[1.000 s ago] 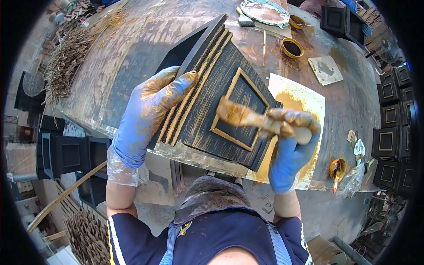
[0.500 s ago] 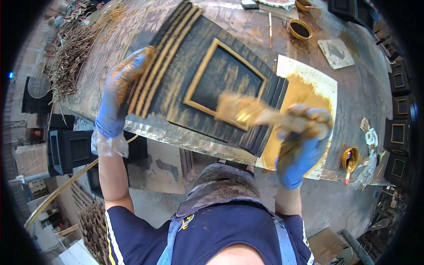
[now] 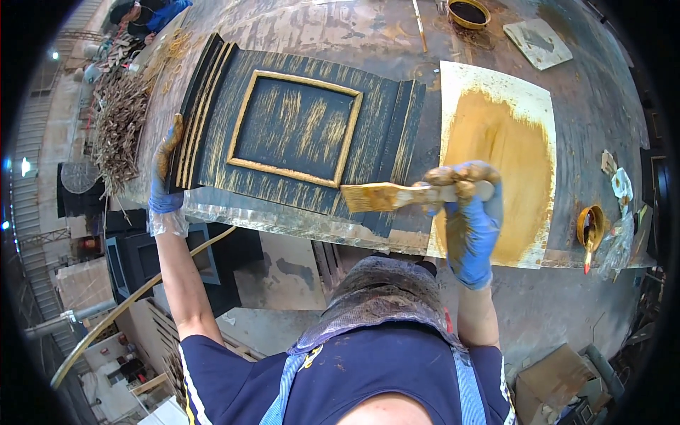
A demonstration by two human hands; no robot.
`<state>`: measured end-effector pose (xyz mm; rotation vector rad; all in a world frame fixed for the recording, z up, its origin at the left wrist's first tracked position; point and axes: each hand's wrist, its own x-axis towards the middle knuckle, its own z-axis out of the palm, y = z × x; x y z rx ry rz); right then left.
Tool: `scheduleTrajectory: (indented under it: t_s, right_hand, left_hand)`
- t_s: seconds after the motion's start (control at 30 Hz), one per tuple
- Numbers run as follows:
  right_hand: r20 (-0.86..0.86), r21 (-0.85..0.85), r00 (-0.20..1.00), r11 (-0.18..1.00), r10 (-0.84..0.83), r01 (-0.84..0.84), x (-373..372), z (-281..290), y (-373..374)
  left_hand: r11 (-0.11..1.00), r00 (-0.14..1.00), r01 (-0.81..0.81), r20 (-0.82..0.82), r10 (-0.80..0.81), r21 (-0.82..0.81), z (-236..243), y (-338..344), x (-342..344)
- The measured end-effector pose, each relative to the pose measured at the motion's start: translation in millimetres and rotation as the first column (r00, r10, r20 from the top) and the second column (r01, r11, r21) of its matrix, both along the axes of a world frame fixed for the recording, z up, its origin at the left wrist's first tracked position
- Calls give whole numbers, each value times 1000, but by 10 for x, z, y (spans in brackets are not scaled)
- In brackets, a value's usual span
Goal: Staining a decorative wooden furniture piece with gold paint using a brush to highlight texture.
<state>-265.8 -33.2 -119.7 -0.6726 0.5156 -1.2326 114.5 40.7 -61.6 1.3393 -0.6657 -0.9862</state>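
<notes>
A black wooden piece (image 3: 290, 127), streaked with gold and carrying a gold-edged raised frame and stepped moulding, lies across the near part of the table. My left hand (image 3: 167, 170), in a stained blue glove, grips the moulded left end. My right hand (image 3: 473, 219), also gloved and smeared with brown, is closed on the handle of a flat brush (image 3: 368, 197), whose ochre-coated bristles are at the piece's lower right part. Beneath that hand lies a white sheet (image 3: 520, 184) smeared with ochre paint.
Paint bowls (image 3: 469, 13) (image 3: 595, 219), a thin brush (image 3: 420, 28), a square board (image 3: 538, 44) and a bundle of sticks (image 3: 120, 134) are on the table (image 3: 354, 35). Black cabinets (image 3: 149, 258) stand below its left side. A yellow hose (image 3: 142, 290) crosses at lower left.
The wooden piece has been turned and laid flatter, its panel now more level in view. My left hand has moved left and down its end. The brush has moved a little down and left.
</notes>
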Motion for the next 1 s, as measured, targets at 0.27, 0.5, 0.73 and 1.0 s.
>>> scheduleTrajectory:
  t_s: [0.27, 0.5, 0.73, 1.0]
  right_hand:
    - [-74, 40, 959, 960, -274, 278, -370, -149, -176]
    - [-62, 138, 897, 887, -437, 441, -1003, -249, -134]
    - [-58, 103, 859, 853, -508, 511, -1476, -249, -37]
    - [3, 120, 875, 869, -484, 480, -1585, -41, 75]
  left_hand:
    - [984, 987, -146, 80, 138, 105, 265, -90, -437]
    - [998, 990, -34, 132, 40, -51, 240, 206, -453]
    - [947, 785, -299, 533, 316, -121, -457, 663, -467]
    - [992, 412, -115, 911, -6, 59, 746, -666, -1264]
